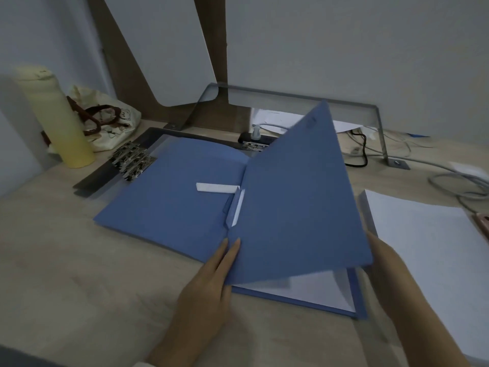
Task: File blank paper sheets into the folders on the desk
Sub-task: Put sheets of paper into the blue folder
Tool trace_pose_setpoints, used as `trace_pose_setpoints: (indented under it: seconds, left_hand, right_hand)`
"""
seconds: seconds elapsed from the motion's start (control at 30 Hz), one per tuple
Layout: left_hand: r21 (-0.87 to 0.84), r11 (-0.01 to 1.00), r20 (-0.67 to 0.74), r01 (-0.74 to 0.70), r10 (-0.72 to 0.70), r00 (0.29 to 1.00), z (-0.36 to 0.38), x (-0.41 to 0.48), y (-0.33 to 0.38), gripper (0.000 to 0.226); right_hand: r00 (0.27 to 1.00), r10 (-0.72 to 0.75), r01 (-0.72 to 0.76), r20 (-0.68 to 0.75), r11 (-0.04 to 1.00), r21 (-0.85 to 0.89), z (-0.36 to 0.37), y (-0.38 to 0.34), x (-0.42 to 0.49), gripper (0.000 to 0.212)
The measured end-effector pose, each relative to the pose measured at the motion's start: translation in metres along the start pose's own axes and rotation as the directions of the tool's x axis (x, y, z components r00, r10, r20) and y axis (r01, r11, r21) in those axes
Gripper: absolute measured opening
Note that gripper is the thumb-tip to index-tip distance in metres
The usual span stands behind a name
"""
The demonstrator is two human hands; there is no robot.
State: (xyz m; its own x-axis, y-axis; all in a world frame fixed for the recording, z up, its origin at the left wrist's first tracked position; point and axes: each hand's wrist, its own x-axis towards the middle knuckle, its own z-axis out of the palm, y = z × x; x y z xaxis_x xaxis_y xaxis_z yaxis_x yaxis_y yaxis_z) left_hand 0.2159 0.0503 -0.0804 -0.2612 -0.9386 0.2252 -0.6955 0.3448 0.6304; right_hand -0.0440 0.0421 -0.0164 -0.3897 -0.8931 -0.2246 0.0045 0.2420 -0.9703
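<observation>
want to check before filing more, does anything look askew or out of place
Nothing spilled or damaged. The white fastener strip sticks out sideways across the left inside cover of the blue folder, not along the spine. Binder clips lie in a loose heap by its far left corner.

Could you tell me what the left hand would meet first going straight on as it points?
Probably the white fastener strip at the folder's fold, though the left hand may brush the raised cover first.
</observation>
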Motion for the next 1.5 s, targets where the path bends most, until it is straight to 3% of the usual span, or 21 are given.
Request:
trace_pose_setpoints:
  seconds: [0.07,0.13,0.2,0.27,0.3,0.4,0.5,0.6,0.77,0.97,1.1,1.27,1.33,1.4,1.5]
  left_hand:
    - [-0.002,1.0,0.052,-0.008,0.008,0.999,0.0,-0.001,0.003,0.06]
    - [0.044,0.999,0.069,-0.024,0.021,0.997,0.004,-0.001,0.003,0.056]
    - [0.144,0.99,0.132,0.011,-0.03,0.991,0.006,-0.002,0.006,0.077]
    - [0.195,0.979,0.114,0.065,-0.088,0.99,0.005,0.0,0.014,0.106]
    - [0.159,0.978,0.114,0.137,-0.156,0.981,0.003,0.003,0.017,0.108]
    - [-0.213,0.924,0.102,0.317,-0.302,0.948,-0.004,0.017,0.018,0.071]
    - [-0.514,0.757,0.075,0.403,-0.428,0.901,-0.008,0.035,0.015,0.042]
    - [-0.551,0.696,0.151,0.46,-0.459,0.876,-0.007,0.048,0.02,0.028]
    - [-0.668,0.468,0.398,0.579,-0.433,0.809,-0.009,0.053,0.021,0.031]
    - [-0.809,0.251,0.416,0.531,-0.392,0.82,-0.002,0.039,0.025,0.026]
    - [-0.816,0.162,0.473,0.556,-0.366,0.801,0.0,0.036,0.025,0.03]
    - [-0.814,0.012,0.557,0.581,-0.27,0.786,-0.016,0.048,0.03,0.033]
    - [-0.831,-0.062,0.543,0.553,-0.307,0.782,-0.018,0.062,0.027,0.042]
    - [-0.842,-0.054,0.511,0.537,-0.396,0.763,-0.014,0.074,0.023,0.042]
    - [-0.839,0.045,0.476,0.542,-0.42,0.773,-0.009,0.08,0.024,0.028]
  right_hand:
    - [0.996,0.083,-0.079,-0.024,0.987,0.139,-0.014,0.002,-0.007,0.034]
    - [0.988,0.147,-0.156,0.051,0.951,0.265,-0.017,0.006,-0.011,0.035]
    - [0.983,0.161,-0.178,0.084,0.947,0.268,-0.015,0.005,-0.016,0.04]
    - [0.985,0.161,-0.171,0.065,0.963,0.208,-0.011,0.007,-0.015,0.02]
    - [0.986,0.158,-0.166,0.056,0.971,0.173,-0.01,0.006,-0.014,0.015]
    - [0.993,0.1,-0.103,0.061,0.993,0.063,-0.011,0.01,-0.01,0.02]
    - [0.993,0.102,-0.104,0.064,0.994,0.029,-0.011,0.012,-0.01,0.021]
    - [0.994,0.087,-0.083,0.06,0.995,-0.057,-0.009,0.013,-0.009,0.034]
    - [0.996,0.047,-0.038,0.07,0.992,-0.117,-0.013,0.01,-0.014,0.037]
    - [0.991,0.131,-0.131,-0.006,0.987,-0.094,-0.022,-0.001,-0.011,0.04]
    - [0.99,0.13,-0.124,0.049,0.986,-0.11,-0.028,-0.011,-0.006,0.028]
    - [0.987,0.12,-0.12,0.11,0.993,-0.007,-0.032,-0.014,-0.009,0.036]
    - [0.983,0.109,-0.115,0.147,0.993,0.034,-0.032,-0.013,-0.011,0.038]
    - [0.981,0.09,-0.098,0.17,0.994,0.045,-0.032,-0.012,-0.013,0.038]
    - [0.979,0.071,-0.082,0.191,0.996,0.046,-0.032,-0.014,-0.017,0.039]
